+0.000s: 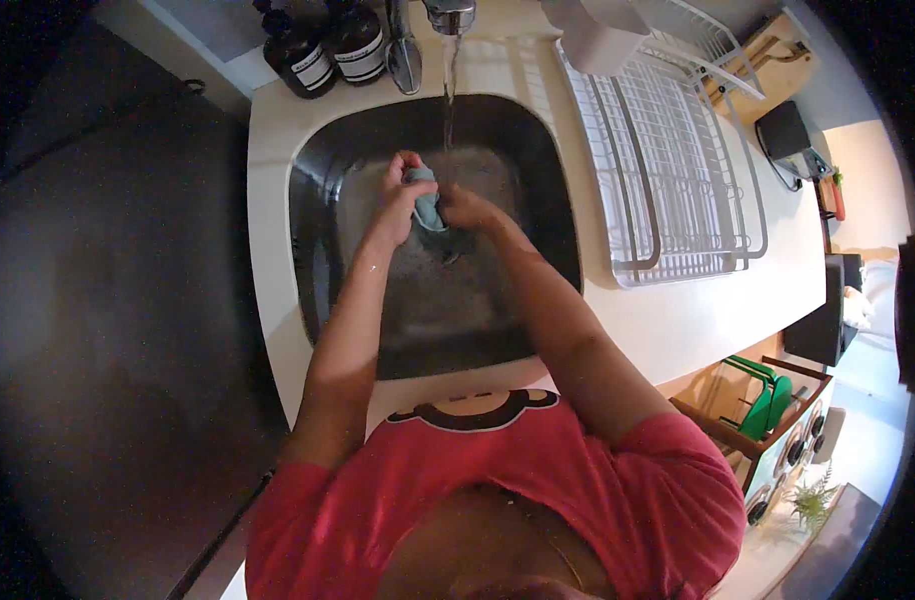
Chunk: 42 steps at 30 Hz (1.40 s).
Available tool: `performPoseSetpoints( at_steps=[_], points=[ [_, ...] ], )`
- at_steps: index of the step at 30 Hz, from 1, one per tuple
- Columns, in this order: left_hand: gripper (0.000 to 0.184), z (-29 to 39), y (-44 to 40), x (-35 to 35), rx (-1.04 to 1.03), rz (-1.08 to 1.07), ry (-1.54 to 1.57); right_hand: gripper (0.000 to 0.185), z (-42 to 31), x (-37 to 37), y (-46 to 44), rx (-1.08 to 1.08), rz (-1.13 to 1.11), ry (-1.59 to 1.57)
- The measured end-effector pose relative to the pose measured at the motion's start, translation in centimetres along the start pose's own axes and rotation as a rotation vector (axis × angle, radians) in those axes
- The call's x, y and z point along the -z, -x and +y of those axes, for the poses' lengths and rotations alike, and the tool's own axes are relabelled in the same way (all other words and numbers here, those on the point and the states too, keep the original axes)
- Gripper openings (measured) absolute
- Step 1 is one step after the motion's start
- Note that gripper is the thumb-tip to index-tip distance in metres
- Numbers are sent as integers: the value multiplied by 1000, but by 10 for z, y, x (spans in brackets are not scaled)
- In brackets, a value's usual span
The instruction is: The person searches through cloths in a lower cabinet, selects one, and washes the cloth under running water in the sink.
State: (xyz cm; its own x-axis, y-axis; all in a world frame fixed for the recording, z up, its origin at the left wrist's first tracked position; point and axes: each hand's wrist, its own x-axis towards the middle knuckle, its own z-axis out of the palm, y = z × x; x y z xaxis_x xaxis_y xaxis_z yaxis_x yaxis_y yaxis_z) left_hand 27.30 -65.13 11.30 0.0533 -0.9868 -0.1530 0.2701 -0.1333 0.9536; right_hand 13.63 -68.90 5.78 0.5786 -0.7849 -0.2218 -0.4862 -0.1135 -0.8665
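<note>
Over the dark sink, my left hand grips a small light-blue cloth, its fingers wrapped round the upper part. My right hand is closed at the right side of the same cloth, beside the falling water; its fingertips are partly hidden. Water runs from the tap down to my right hand. The cloth hangs above the sink's bottom, near the drain.
Two dark bottles with white labels stand behind the sink at the left. A white dish rack is on the counter at the right. A wooden board and a dark appliance are farther right.
</note>
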Motion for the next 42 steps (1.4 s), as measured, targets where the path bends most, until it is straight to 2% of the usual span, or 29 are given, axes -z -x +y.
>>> performPoseSetpoints(
  at_steps=[1, 3, 4, 6, 7, 9, 11, 12, 13, 14, 15, 16, 18, 20, 21, 23, 24, 26, 27, 28, 29, 30, 32, 33, 35, 36, 38, 40, 42],
  points=[
    [30, 0, 0, 5, -11, -24, 142, 40, 7, -1, -4, -37, -129, 57],
    [29, 1, -2, 18, -42, -66, 429, 41, 20, -2, -8, -135, -122, 235],
    [28, 1, -5, 26, -34, 22, 532, 42, 22, -3, -10, -181, -119, 324],
    [25, -2, -12, 46, -15, 203, 741, 44, 55, 2, -21, -177, -46, -97],
    [27, -4, -13, 51, 14, 246, 737, 45, 57, 6, -25, -174, -11, -304],
    [34, 13, 6, 21, 256, 422, 583, 39, 47, -1, -21, 296, 426, -300],
    [39, -8, 12, 17, 311, 378, 302, 35, 8, -15, -8, 355, 585, -316],
    [41, -69, 4, 39, 245, 246, 95, 33, -25, -26, -3, 174, 533, -335],
    [42, -94, 0, 46, 198, 70, 194, 33, -44, -39, 1, -8, 482, -353],
    [45, -118, -4, 53, 166, -108, 295, 23, -46, -50, 4, 36, 451, -104],
    [47, -122, -5, 53, 149, -327, 699, 24, -55, -53, 10, 172, 495, 44],
    [46, -126, -7, 51, 220, -331, 779, 25, -66, -53, 16, 307, 538, 192],
    [46, -133, -10, 47, 368, -320, 940, 24, -37, -51, -5, 185, 653, 133],
    [43, -83, -12, 5, 583, 248, 364, 22, -21, -40, -10, 78, 688, 71],
    [40, -68, -12, 1, 647, 101, 531, 21, -21, -30, -5, 27, 663, 36],
    [38, -65, -6, -3, 556, 214, 466, 19, -44, -22, 12, -7, 669, -104],
    [36, -68, -1, -5, 518, 271, 436, 20, -47, -33, 16, 20, 652, -44],
    [36, -80, -5, 0, 458, 227, 458, 22, -54, -51, 14, 91, 617, 78],
    [36, -86, -11, 6, 421, 207, 465, 36, -53, -48, 9, -40, 626, -41],
    [36, -72, -9, 4, 385, 187, 466, 39, -49, -39, 6, -25, 613, -153],
    [42, -58, -7, 3, 518, 324, 362, 43, -42, -26, 4, -11, 600, -269],
    [44, -59, -13, 12, 453, 284, 345, 47, -38, -15, 2, 4, 585, -385],
    [49, -69, -26, 35, 334, 205, 326, 43, -31, -4, 2, 37, 515, -246],
    [53, -51, -17, 37, 292, 183, 114, 40, -29, 4, 3, 56, 480, -170],
    [43, -60, -20, 40, 519, 251, 313, 36, -26, 16, 2, 97, 418, -17],
    [40, -64, -21, 39, 637, 283, 406, 35, -29, 12, 2, 88, 441, -87],
    [43, -12, 8, 5, 675, 236, 522, 34, -43, -19, 4, 66, 489, -231],
    [44, 7, 14, -14, 673, 207, 591, 28, -56, -55, 13, 259, 662, 76],
    [39, -5, 8, -19, 634, 205, 617, 29, -72, -57, 26, 251, 549, 100]
  ],
)
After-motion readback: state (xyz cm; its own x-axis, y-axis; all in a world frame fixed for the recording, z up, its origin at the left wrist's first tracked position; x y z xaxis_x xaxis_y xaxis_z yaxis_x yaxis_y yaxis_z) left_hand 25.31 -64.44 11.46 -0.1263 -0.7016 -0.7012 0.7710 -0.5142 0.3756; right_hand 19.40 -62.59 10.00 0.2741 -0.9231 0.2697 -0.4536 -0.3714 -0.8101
